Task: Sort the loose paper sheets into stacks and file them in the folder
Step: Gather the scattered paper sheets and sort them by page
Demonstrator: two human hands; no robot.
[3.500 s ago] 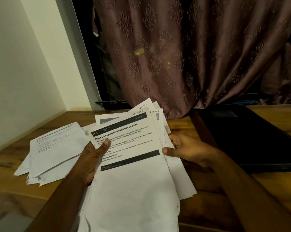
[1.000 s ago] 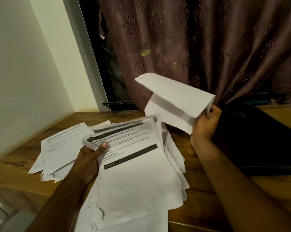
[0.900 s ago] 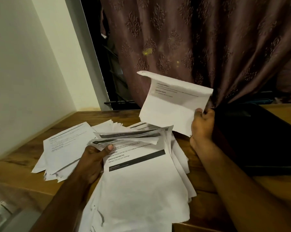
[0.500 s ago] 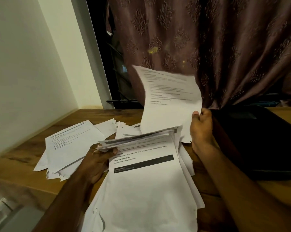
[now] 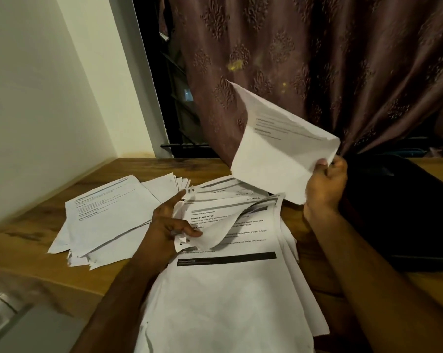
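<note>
Head view shows my right hand [image 5: 324, 186] pinching the near right corner of a white printed paper sheet [image 5: 279, 151], lifted off the wooden desk [image 5: 32, 233] and folded over on itself. Its long axis runs up and leftward from the grip, away from the black flat folder [image 5: 393, 212] at the desk's right edge, just beside that hand. My left hand [image 5: 169, 225] grips the curled top of the white loose pile [image 5: 228, 289] at the front edge. A smaller white stack [image 5: 108, 215] lies toward the left edge, nearer my left hand; I judge the sheet must cross there.
</note>
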